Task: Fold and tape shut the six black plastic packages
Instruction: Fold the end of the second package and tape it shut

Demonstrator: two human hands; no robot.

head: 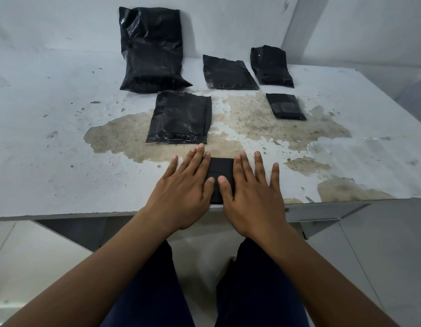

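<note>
On the near edge of the worn white table (63,142), a small black packet (220,172) lies folded between two flat hands; take this packet as the landmark. Its long axis seems to run away from the person, though the hands hide both its sides, so its full shape is hard to judge.

Left of it, the left hand (183,192) lies palm down with straight, spread fingers, its thumb (208,188) pressing on the packet's top. Beyond and left of the packet, the largest package (153,50) leans upright against the wall, long axis vertical. Straight beyond the packet, slightly left, a medium package (180,118) lies flat, long axis pointing away. Farther beyond, another flat package (228,72) lies with its long side across the table.

Right of the packet, the right hand (250,192) mirrors the left, flat and spread, thumb (226,188) on the packet beside the other thumb, the two just apart. Neither hand grips anything. Beyond and right, a small taped package (286,106) lies flat, and a bulkier package (272,66) rests farther back near the wall.
</note>
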